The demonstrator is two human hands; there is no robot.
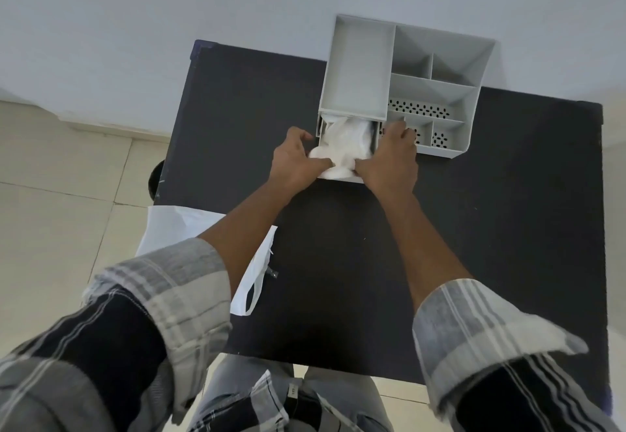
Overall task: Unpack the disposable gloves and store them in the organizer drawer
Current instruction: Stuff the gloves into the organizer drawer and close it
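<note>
A grey plastic organizer (437, 93) stands at the far side of the black table (372, 262). Its drawer (349, 179) is pulled out toward me and holds a bundle of translucent white disposable gloves (345, 140). My left hand (298, 160) rests at the drawer's left front corner, fingers pressing on the gloves. My right hand (393, 157) sits at the drawer's right side, fingers curled on the drawer's rim and thumb against the gloves. The drawer's front edge is mostly hidden by my hands.
A flat white plastic bag (210, 238) with a handle loop lies at the table's near-left edge, partly under my left forearm. The organizer's top has several open compartments, some with perforated floors. A pale wall rises behind; tiled floor lies left.
</note>
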